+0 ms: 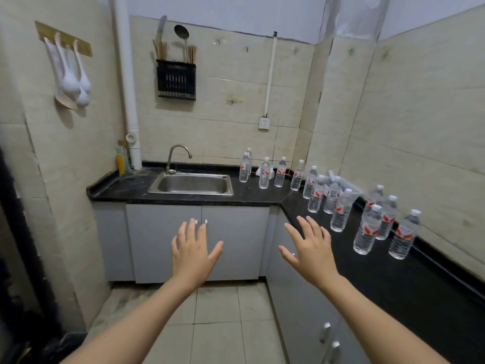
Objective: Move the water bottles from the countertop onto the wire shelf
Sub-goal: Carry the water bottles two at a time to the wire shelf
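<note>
The left hand (193, 248) and right hand (311, 248) hover spread and empty near the counter (380, 279) where the water bottles (367, 229) stand, so the first pickup likely awaits: reach right and grip the nearest.

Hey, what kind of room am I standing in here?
Most likely a small home kitchen: a steel sink with a tap set in a black countertop, and a wall rack holding chopsticks and a ladle.

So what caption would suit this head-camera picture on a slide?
Left hand and right hand, open and empty, before water bottles standing on a black countertop by the sink.
</note>
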Tool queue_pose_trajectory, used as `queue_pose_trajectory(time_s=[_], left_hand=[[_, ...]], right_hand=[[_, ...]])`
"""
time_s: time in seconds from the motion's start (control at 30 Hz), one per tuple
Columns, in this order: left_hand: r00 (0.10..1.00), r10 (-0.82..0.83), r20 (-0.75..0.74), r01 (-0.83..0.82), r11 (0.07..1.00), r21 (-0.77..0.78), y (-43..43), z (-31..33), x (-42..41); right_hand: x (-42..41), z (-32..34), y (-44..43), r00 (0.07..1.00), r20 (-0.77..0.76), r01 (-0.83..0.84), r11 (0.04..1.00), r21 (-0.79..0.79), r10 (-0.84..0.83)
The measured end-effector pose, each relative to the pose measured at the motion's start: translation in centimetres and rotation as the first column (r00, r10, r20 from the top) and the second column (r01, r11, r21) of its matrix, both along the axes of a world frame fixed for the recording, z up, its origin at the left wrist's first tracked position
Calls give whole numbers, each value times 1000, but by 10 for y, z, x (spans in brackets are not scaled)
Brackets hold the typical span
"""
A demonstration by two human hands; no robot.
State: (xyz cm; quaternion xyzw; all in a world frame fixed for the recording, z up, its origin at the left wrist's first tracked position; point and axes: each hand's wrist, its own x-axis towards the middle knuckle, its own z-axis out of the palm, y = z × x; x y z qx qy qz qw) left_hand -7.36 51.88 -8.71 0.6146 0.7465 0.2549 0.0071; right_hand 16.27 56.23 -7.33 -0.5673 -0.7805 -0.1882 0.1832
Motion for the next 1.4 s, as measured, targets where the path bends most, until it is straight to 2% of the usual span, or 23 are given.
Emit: queue_pose_trajectory(time_s=[0.23,0.4,0.57,0.83,1.0,1.2,1.4], left_hand=[[989,96,110,-96,995,-8,125,-1,-21],[975,118,190,-102,990,-93,187,-36,-28],[976,99,194,-72,987,-143,252,-74,-52],[970,-8,242,44,989,-143,376,-86,-92],[933,-96,348,166,970,-178,422,-108,-77],[915,-84,395,190,953,-236,488,-135,-58],[940,-120,320,198,955,-222,604,-134,-41]], right_hand=[[-6,-15,137,995,-92,-33,999,-14,32],[-34,-48,212,991,-116,-74,994,-77,65],[-64,-84,283,993,-102,-65,990,-124,52],[-103,-102,377,996,-91,1,987,-163,-16],[-115,-122,413,978,-180,54,966,-254,-102],[-105,-148,472,965,-182,103,916,-389,-186],[-79,-152,586,954,-252,70,934,-350,-166]])
